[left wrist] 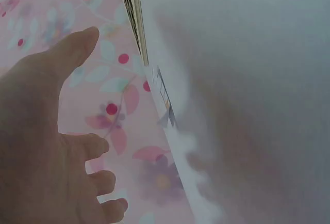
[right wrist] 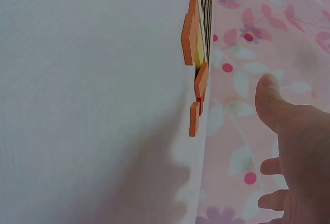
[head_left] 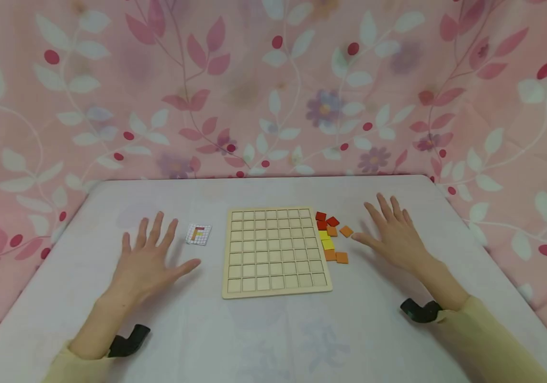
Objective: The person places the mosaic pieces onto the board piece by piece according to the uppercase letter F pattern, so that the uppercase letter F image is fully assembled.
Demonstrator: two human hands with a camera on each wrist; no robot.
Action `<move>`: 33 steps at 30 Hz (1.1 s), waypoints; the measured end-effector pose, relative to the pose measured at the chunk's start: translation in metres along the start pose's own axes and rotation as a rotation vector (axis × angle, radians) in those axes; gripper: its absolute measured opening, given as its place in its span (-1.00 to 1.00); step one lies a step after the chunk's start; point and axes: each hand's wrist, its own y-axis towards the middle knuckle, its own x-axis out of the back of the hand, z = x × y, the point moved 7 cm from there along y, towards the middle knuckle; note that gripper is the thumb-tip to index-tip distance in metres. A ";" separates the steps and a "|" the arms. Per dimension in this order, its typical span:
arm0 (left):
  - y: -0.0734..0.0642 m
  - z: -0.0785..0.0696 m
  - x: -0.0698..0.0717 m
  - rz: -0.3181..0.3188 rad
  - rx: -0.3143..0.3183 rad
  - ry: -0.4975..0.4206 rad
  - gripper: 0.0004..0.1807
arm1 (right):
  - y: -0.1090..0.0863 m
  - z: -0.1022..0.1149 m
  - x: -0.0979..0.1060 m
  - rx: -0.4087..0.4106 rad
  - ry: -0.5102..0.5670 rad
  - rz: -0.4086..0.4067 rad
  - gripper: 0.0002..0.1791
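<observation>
A square wooden grid board lies in the middle of the white table, its squares bare. Along its right edge sit several small square tiles: red tiles, yellow tiles and orange tiles. Left of the board is a small pattern card printed with a coloured figure on a grid. My left hand is spread above the table, left of the card, holding nothing. On the other side my right hand also has its fingers spread and holds nothing, its thumb close to an orange tile.
The white table reaches back to a pink floral cloth, which also hangs at both sides. Black wrist straps sit at the cuffs of the light sleeves.
</observation>
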 end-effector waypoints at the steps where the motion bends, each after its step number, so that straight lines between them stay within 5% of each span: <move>1: 0.000 -0.004 -0.003 0.022 -0.011 -0.022 0.21 | 0.003 0.002 -0.001 0.002 0.018 -0.001 0.02; 12: -0.005 -0.043 -0.030 0.211 -0.041 -0.178 0.33 | 0.034 0.022 -0.008 0.023 0.227 -0.082 -0.29; 22: -0.014 -0.070 -0.044 0.337 -0.100 -0.347 0.25 | 0.051 0.027 -0.012 -0.007 0.393 -0.118 -0.56; 33: -0.013 -0.075 -0.048 0.333 -0.125 -0.407 0.11 | 0.052 0.020 -0.035 -0.076 0.475 -0.051 -0.63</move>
